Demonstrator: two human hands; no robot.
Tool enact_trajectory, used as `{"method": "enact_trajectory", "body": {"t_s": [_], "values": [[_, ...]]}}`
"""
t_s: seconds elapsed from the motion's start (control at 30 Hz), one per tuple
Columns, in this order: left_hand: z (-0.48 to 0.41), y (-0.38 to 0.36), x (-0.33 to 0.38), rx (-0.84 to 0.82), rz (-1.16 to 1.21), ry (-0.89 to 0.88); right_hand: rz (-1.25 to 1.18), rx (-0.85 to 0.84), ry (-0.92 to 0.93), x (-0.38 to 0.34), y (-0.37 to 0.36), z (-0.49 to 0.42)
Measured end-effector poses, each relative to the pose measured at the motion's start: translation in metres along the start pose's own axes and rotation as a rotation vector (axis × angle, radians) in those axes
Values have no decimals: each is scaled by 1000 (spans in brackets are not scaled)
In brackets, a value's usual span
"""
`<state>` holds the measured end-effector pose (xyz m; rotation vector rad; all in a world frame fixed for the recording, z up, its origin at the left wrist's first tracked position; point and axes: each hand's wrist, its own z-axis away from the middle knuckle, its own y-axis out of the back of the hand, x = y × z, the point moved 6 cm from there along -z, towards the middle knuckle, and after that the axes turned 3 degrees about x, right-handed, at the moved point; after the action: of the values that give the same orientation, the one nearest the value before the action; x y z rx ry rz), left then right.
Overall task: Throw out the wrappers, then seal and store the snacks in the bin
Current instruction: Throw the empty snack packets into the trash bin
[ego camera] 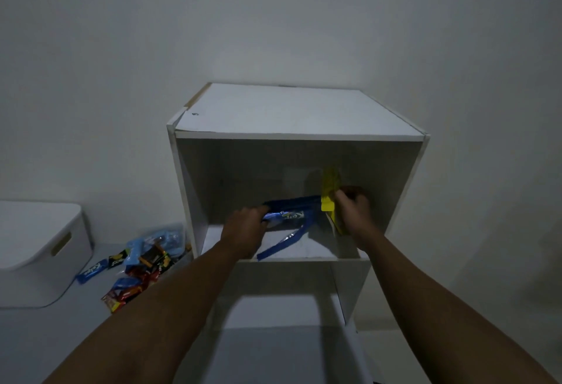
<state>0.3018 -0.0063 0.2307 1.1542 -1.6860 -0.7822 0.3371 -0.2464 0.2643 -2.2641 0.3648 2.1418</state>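
Setting: I reach with both arms into the upper compartment of a white shelf unit (298, 135); the light is dim.
Task's thing: the blue snack bag (289, 216) lies across the compartment floor between my hands, its top edge rolled into a dark band.
Left hand (248, 225): fingers curled over the bag's left end, pinning it down.
Right hand (354, 205): fingers curled round the yellow clip (327, 204) at the right end of the rolled edge; whether the clip already bites the fold I cannot tell.
Loose part: a blue strip (282, 243) trails from the bag over the front lip of the shelf.
Step in hand, as I judge it: sealing the bag.
How to do it well: hold the roll flat and taut with the left hand, seat the clip square across all the layers, and tuck in the strip so that it does not snag.
Left to do: the loose packets (143, 265) on the floor and the lidded white bin (39, 249) beside them await sorting and storing.
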Motion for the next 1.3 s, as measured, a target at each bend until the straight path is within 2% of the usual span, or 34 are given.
{"method": "enact_trajectory", "body": {"t_s": [0.1,0.17,0.23,0.37,0.5,0.63,0.87,1.1,1.3], "values": [[-6,7,1,-16,123,-7,-2,9,1,2,5,-1],[-10,17,5,2,240,55,-12,-1,-25,6,5,0],[-14,25,7,9,258,135,-4,-3,-26,8,6,-1],[-25,33,6,42,368,59,25,-13,-30,10,4,-3],[-26,42,11,43,439,79,41,-13,-6,5,3,0],[-26,41,10,123,395,104,51,-30,1,7,0,6],[-5,45,16,235,586,201,79,-56,39,7,5,21],[31,66,38,352,494,204,72,-162,113,-4,23,59],[80,70,87,409,442,177,122,-267,205,-3,63,103]]}}
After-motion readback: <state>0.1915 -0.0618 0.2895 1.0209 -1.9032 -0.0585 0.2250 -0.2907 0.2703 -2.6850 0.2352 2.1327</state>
